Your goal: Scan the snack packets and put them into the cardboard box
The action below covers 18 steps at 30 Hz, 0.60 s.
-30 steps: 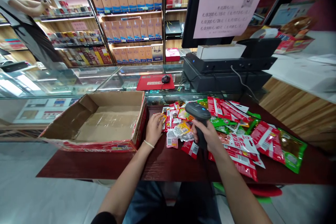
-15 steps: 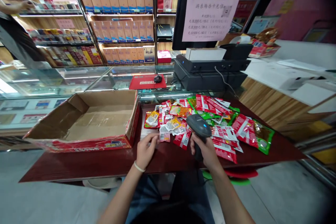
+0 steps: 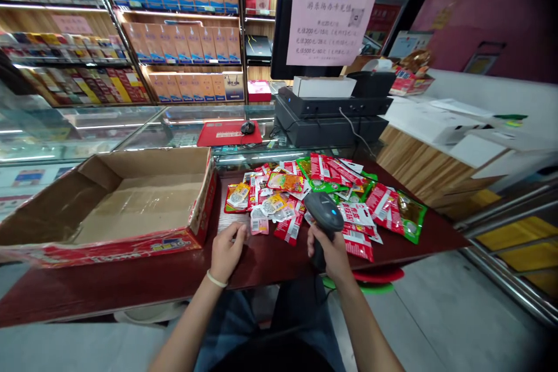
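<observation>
My right hand is wrapped round the grip of a dark grey handheld barcode scanner with a small blue light on top. The scanner's head is over the near side of a heap of snack packets, mostly red, green and yellow. On the table's dark red top rests my left hand, its fingers loosely curled, with no object visible in them. Just beyond its thumb lies a small pink-and-white packet. Under the packets and beside that hand, part of a striped paper sheet shows.
An open cardboard box stands on the left of the table. Behind the table is a glass counter with a red mat, a mouse and a black register. A metal railing runs at the right.
My view has turned a little to the right, so the scene sits further left. The other person's arm at the upper left has left the view. Both hands keep nearly the same poses.
</observation>
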Each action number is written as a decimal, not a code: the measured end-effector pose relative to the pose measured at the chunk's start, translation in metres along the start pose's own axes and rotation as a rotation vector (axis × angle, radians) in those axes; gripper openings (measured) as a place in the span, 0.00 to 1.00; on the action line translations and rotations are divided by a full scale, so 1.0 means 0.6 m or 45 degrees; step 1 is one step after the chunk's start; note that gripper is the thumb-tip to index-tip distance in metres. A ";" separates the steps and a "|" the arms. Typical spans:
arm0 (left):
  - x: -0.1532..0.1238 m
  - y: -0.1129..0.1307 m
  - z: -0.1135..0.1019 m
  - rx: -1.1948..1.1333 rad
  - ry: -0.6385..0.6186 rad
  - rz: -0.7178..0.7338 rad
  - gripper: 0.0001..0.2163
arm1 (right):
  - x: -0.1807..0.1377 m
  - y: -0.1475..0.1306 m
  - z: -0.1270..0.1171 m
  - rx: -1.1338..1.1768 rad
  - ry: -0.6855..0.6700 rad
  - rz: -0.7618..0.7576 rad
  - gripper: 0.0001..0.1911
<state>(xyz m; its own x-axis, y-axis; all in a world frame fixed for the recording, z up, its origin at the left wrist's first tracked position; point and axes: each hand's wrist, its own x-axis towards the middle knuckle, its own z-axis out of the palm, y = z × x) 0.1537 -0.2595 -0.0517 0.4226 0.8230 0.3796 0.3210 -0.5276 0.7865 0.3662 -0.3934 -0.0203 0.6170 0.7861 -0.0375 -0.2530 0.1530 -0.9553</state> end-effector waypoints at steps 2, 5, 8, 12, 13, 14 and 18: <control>0.007 0.002 0.003 0.031 -0.032 0.071 0.12 | 0.002 0.001 -0.003 -0.004 -0.004 0.005 0.17; 0.032 0.009 0.011 0.095 -0.083 0.188 0.07 | 0.007 0.003 -0.009 0.016 -0.006 0.010 0.16; 0.074 0.020 0.030 0.253 -0.150 0.274 0.09 | 0.011 0.002 -0.010 0.006 -0.032 0.013 0.16; 0.131 0.036 0.073 0.498 -0.299 0.362 0.11 | 0.015 -0.006 -0.007 -0.027 -0.045 0.033 0.17; 0.141 0.039 0.085 0.575 -0.346 0.376 0.12 | 0.016 -0.008 -0.008 -0.039 -0.049 0.027 0.17; 0.149 0.041 0.096 0.654 -0.388 0.381 0.14 | 0.018 -0.011 -0.009 -0.056 -0.061 0.017 0.17; 0.164 0.044 0.121 0.811 -0.484 0.331 0.22 | 0.033 -0.028 -0.012 -0.097 -0.136 -0.008 0.16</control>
<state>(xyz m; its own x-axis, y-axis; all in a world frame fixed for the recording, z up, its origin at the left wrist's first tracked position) 0.2652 -0.2078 -0.0288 0.7748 0.5889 0.2301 0.5477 -0.8070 0.2209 0.3880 -0.3845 -0.0073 0.5345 0.8451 -0.0036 -0.1891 0.1154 -0.9751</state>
